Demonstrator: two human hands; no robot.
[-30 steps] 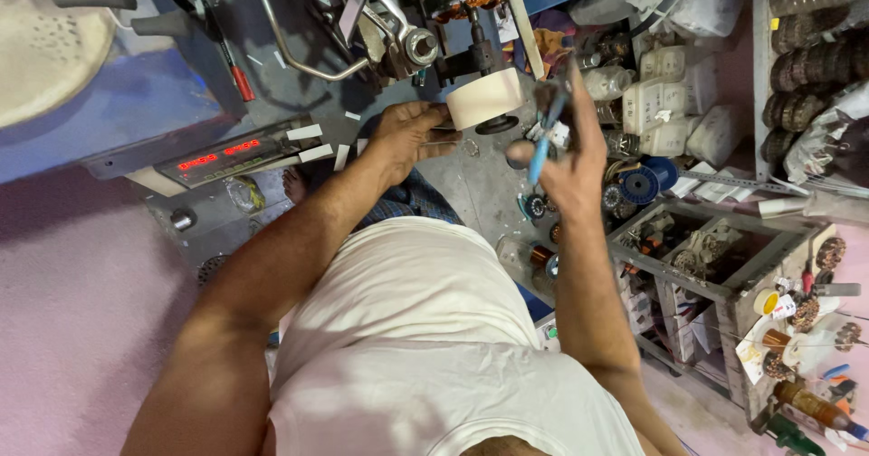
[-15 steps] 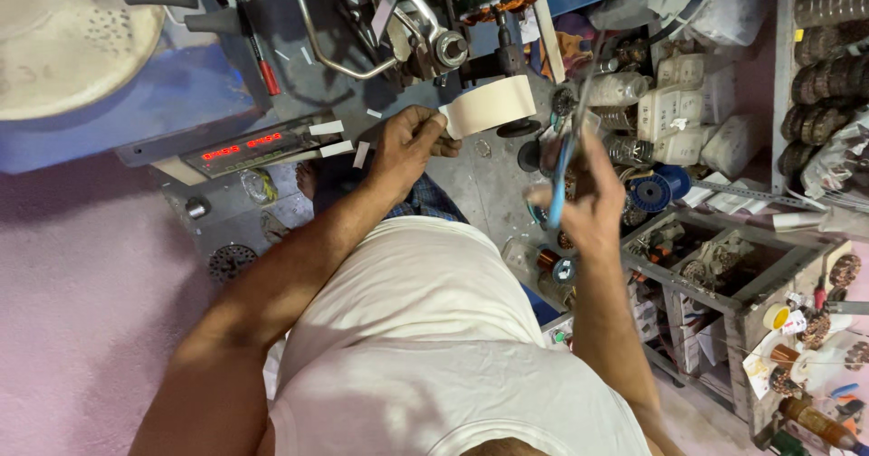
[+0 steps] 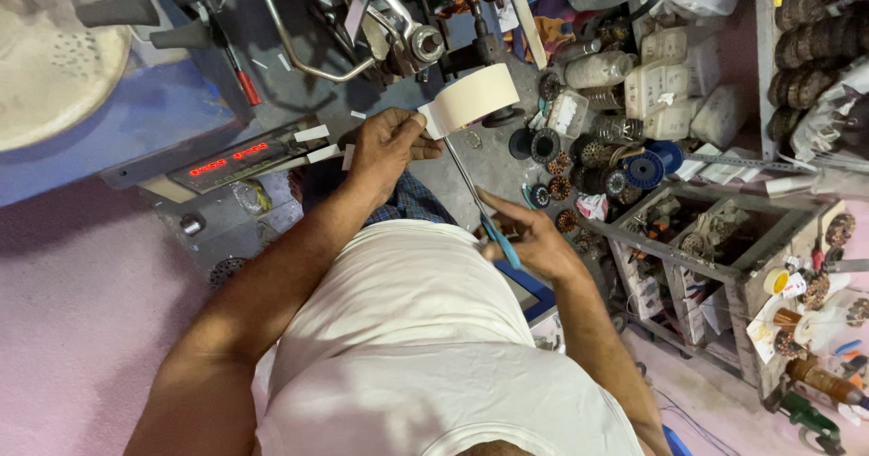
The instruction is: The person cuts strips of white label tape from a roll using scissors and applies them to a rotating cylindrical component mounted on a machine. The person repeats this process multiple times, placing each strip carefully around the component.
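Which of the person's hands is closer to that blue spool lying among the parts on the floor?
The right hand: it sits below-left of the blue spool, holding a blue-handled tool. The left hand is farther left, gripping the white tape roll.

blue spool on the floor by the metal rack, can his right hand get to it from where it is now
Probably, but not freely. The right hand is busy holding blue-handled scissors and the pulled end of the tape. The blue spool lies to that side with only small parts between, so it would need to let go first.
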